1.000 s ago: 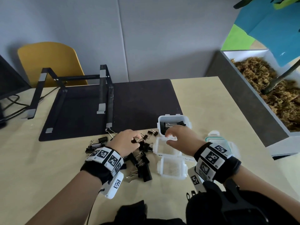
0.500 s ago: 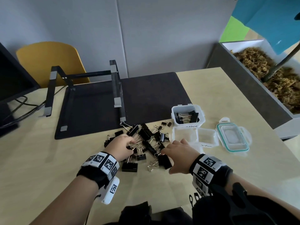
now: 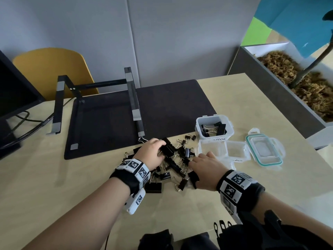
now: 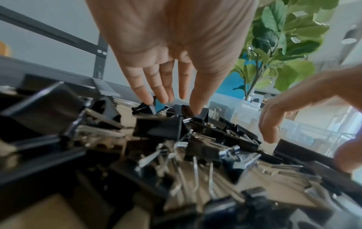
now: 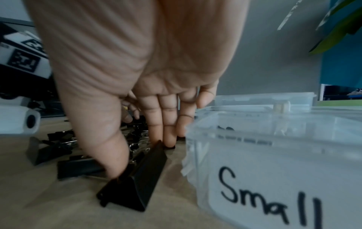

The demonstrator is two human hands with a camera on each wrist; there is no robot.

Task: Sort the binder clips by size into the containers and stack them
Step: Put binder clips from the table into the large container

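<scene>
A pile of black binder clips of mixed sizes lies on the pale table. My left hand reaches into the pile's far side, and its straight fingers touch the clips without holding one. At the pile's right edge my right hand pinches a large clip lengthwise between thumb and fingertips; the clip lies on the table. A clear container labelled Small stands just right of that hand. The container labelled Large holds a few big clips.
Two clear tubs stand in front of the Large one, and a teal-rimmed lid lies to their right. A black mat with a metal stand lies behind the pile. A moss-filled planter borders the table on the right.
My right hand came back from over the Large container to the pile and took hold of a large clip. The left hand stayed in the pile, shifting slightly.
</scene>
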